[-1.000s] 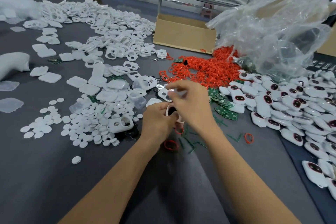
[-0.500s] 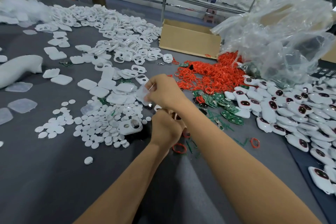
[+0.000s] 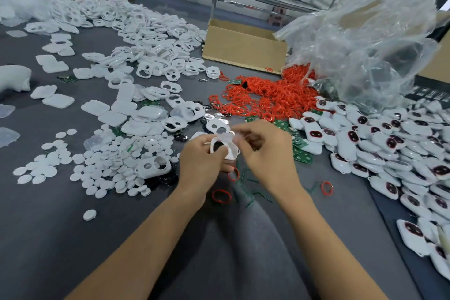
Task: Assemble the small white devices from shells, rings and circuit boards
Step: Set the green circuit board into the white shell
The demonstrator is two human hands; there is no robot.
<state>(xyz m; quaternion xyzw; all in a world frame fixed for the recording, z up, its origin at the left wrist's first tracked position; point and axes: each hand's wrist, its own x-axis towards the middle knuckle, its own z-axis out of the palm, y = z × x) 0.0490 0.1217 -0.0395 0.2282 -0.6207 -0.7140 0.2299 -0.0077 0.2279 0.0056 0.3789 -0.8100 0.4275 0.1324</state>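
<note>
Once back from reaching left, pinching clear plastic piece [image 3: 226, 136] in right hand [image 3: 265, 153] over white plastic shell [image 3: 230, 153] gripped in left hand [image 3: 202, 163]; seating likely next.

White shells [image 3: 151, 31], orange-red rings [image 3: 272, 95], green circuit boards [image 3: 302, 157], grey table [image 3: 48, 238]

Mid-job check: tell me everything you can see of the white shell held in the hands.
The white shell looks like smooth moulded plastic with rounded corners. One round opening shows, dark inside; fingers hide the rest. It is held up between both hands, tilted towards the camera. The left hand grips its left side, thumb beside the opening. The right hand pinches a thin translucent piece at its top edge; whether that piece is seated cannot be told.
</note>
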